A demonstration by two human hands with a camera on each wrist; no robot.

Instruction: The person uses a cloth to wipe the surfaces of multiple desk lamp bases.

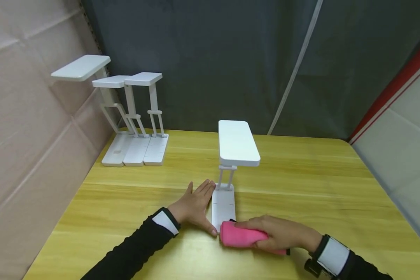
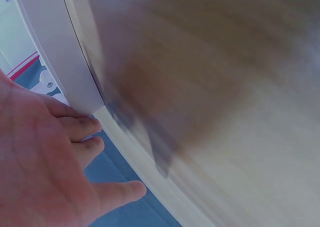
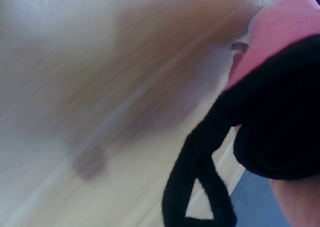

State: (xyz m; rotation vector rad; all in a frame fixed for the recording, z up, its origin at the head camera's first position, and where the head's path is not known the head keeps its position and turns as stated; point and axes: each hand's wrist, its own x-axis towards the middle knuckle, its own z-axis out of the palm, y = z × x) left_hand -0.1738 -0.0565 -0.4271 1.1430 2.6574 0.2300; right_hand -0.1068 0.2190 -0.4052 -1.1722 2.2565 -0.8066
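Note:
A white folding phone stand [image 1: 223, 206] stands upright near the middle of the table, its flat top plate [image 1: 238, 142] raised on a post. My left hand [image 1: 195, 208] is spread along the left side of its base, fingers straight and touching the edge. In the left wrist view those fingers [image 2: 82, 129] lie against the white base edge [image 2: 57, 47]. My right hand [image 1: 280, 231] grips a rolled pink cloth [image 1: 236, 235] at the near end of the base. The right wrist view shows the cloth's black trim [image 3: 280, 107] and a black loop.
Three more white stands [image 1: 136, 149] are lined up side by side at the back left, close to the pale side wall [image 1: 38, 128]. A dark curtain [image 1: 203, 66] hangs behind the wooden table [image 1: 301, 179]. White sheeting [image 1: 406, 147] borders the right.

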